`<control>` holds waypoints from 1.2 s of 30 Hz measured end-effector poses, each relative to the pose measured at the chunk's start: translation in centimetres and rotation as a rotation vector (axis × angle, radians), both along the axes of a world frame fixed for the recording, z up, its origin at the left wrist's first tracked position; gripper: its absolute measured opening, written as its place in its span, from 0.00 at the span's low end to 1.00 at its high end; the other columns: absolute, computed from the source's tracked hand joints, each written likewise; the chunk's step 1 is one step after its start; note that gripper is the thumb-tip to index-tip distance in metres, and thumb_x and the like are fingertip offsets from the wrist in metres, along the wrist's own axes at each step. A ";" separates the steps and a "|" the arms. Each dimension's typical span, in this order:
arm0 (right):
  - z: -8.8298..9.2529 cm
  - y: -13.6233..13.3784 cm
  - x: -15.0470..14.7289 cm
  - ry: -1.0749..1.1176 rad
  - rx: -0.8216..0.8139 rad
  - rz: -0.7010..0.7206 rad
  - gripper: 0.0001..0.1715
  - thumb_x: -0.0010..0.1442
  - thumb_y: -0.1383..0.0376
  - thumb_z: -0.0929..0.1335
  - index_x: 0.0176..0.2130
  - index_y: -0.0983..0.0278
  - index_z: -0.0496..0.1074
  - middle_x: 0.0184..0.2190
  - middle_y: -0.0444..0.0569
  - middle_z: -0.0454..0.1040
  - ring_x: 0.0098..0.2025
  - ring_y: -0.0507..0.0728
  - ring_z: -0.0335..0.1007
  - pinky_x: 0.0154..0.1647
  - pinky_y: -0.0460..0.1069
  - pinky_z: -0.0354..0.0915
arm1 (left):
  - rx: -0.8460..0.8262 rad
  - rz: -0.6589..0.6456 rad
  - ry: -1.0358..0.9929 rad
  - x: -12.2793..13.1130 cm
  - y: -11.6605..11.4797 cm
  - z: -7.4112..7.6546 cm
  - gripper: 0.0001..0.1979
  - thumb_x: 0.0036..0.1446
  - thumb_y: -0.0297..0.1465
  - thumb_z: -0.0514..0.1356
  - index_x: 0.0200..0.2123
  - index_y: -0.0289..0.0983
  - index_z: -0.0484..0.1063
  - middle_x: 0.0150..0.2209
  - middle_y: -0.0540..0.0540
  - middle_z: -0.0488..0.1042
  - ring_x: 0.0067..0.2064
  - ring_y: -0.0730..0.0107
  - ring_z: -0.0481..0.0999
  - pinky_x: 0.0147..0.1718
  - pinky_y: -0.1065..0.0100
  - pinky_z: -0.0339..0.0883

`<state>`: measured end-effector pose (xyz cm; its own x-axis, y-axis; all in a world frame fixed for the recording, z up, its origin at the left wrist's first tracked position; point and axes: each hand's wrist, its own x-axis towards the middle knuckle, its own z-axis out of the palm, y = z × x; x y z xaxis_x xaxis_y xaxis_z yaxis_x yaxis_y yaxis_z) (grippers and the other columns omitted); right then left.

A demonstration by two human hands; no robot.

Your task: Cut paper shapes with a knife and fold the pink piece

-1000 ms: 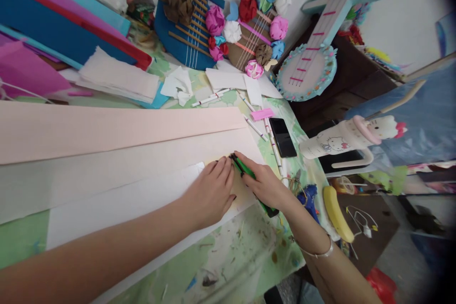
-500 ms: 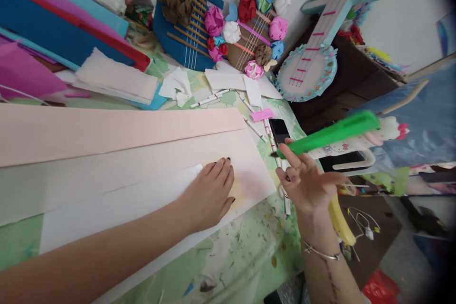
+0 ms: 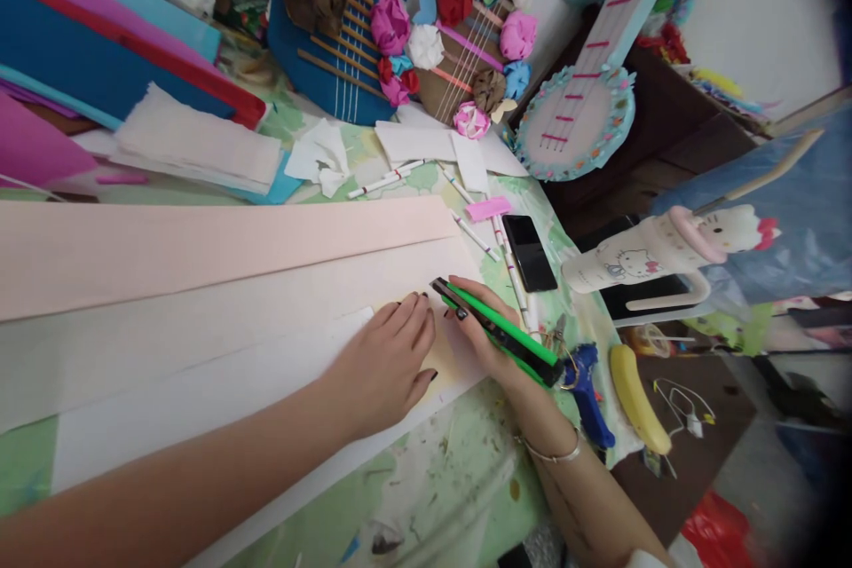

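My left hand (image 3: 390,362) lies flat, fingers stretched out, pressing on the right end of a long white sheet of paper (image 3: 200,390). Just to its right, my right hand (image 3: 483,333) grips a green utility knife (image 3: 499,333), whose dark tip points toward the far left and rests on the paper near my left fingertips. Pale pink sheets (image 3: 200,244) lie layered beyond the white one.
A black phone (image 3: 529,240), white-and-red paper sticks (image 3: 390,181), a blue glue gun (image 3: 589,386) and a banana (image 3: 635,399) lie to the right. Paper-flower guitar models (image 3: 373,35), coloured paper rolls (image 3: 99,53) and a cat-figure bottle (image 3: 658,253) stand behind and at the right edge.
My right hand had lifted the green knife up and to the right; it has come back down beside my left hand with the tip on the paper. My left hand stayed put.
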<state>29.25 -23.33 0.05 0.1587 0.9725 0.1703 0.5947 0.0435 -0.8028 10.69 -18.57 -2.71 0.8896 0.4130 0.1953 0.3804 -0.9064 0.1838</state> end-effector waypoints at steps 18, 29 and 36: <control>-1.2 0.4 -0.3 -0.096 0.164 0.074 0.19 0.61 0.69 0.64 0.52 0.62 0.71 0.48 0.52 0.77 0.50 0.57 0.74 0.54 0.52 0.70 | -0.004 -0.008 0.021 0.2 0.1 -0.1 0.30 0.66 0.41 0.45 0.60 0.21 0.61 0.63 0.26 0.58 0.65 0.42 0.57 0.60 0.50 0.51; -2.0 0.3 0.0 -0.103 0.162 0.084 0.19 0.61 0.69 0.64 0.52 0.60 0.69 0.47 0.50 0.77 0.47 0.56 0.75 0.47 0.50 0.72 | -0.012 -0.006 0.014 0.2 0.0 -0.1 0.30 0.66 0.40 0.46 0.60 0.21 0.60 0.63 0.26 0.58 0.64 0.42 0.57 0.60 0.50 0.52; -1.9 0.2 -0.1 -0.123 0.192 0.099 0.20 0.60 0.71 0.65 0.52 0.61 0.69 0.48 0.50 0.77 0.48 0.56 0.75 0.50 0.50 0.71 | -0.005 -0.007 0.009 0.2 0.0 -0.2 0.30 0.66 0.40 0.45 0.60 0.21 0.60 0.63 0.26 0.59 0.65 0.41 0.57 0.60 0.50 0.52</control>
<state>29.18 -23.10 -1.85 0.0312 0.9303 0.3655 0.6725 0.2510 -0.6962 10.88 -18.57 -2.86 0.8942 0.4077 0.1848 0.3758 -0.9080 0.1851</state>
